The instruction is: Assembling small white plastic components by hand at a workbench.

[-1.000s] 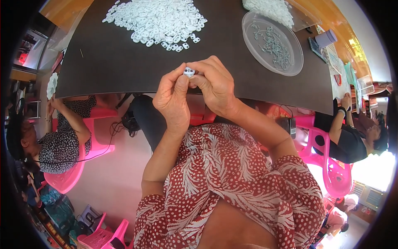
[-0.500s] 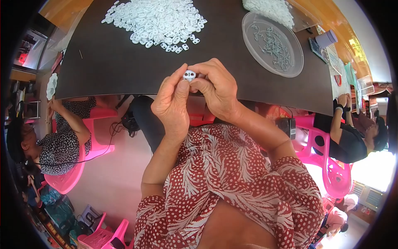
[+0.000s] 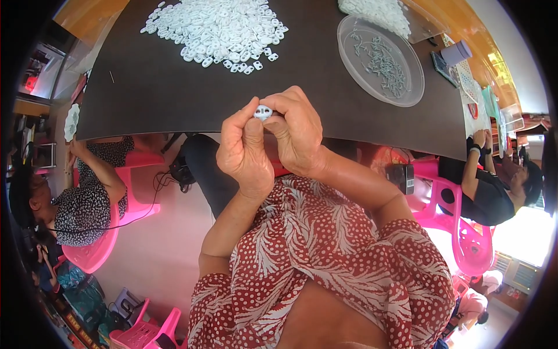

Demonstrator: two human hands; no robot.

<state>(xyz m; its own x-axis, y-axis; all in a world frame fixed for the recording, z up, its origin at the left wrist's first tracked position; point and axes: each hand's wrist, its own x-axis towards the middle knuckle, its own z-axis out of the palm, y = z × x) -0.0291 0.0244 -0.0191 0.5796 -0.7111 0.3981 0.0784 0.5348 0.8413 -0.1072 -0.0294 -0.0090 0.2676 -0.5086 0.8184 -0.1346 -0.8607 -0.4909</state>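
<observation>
Both flanks of the small white piece (image 3: 263, 113) are covered by the fingers (image 3: 235, 131), its far side hidden; up top, the pile of white parts (image 3: 215, 29) is sliced off by the picture's edge, and so is the pale heap (image 3: 378, 14) to its right; in the clear round tray (image 3: 411, 70), the grey bits (image 3: 382, 64) are too small to be made out, and the near edge of the tabletop (image 3: 168, 93) is partly blocked from view

So there's a big dark brown counter (image 3: 174, 102) up front, glossy orange panelling (image 3: 487, 38) past its right end, and a pale, kinda pinkish floor (image 3: 157, 247). Pink plastic chairs (image 3: 90, 256) sit on both sides, and super bright light (image 3: 524, 241) blows out the far right.
</observation>
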